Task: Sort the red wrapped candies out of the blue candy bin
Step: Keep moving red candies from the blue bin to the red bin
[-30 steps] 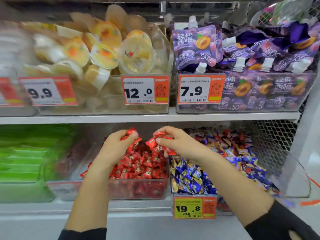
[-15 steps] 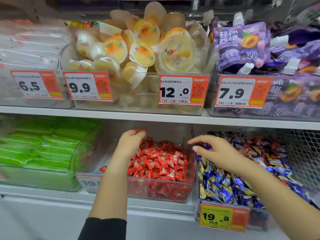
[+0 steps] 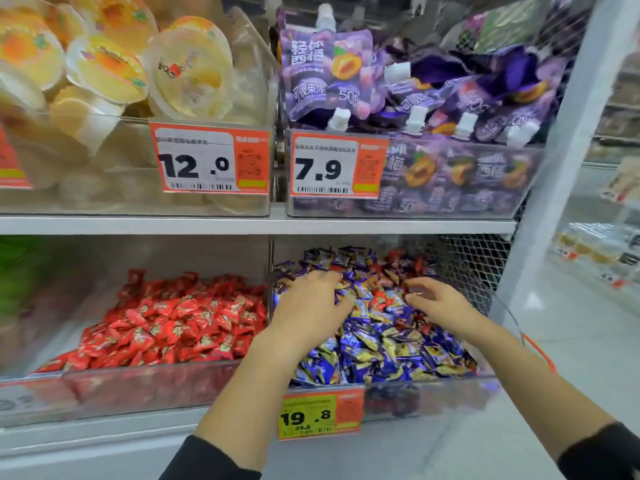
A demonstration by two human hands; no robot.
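On the lower shelf a clear bin of blue wrapped candies point(image 3: 381, 355) stands to the right of a clear bin of red wrapped candies point(image 3: 180, 323). A few red wrapped candies point(image 3: 379, 299) lie mixed into the blue pile, more toward its back. My left hand point(image 3: 311, 303) rests palm down on the blue candies, fingers spread and slightly bent, and what lies under it is hidden. My right hand point(image 3: 436, 301) hovers over the pile's right part with fingers loosely curled toward the candies; I see nothing held in it.
The shelf above point(image 3: 242, 223) hangs low over both bins, carrying jelly cups point(image 3: 187, 74) and purple drink pouches point(image 3: 346, 71). A yellow 19.8 price tag point(image 3: 318, 415) is clipped to the blue bin's front. A wire mesh wall point(image 3: 474, 261) and a white post point(image 3: 554, 168) close the right side.
Both hands have moved right, from the red bin to the blue candy bin. The red candies they held a second ago are gone from them. The view has swung right.
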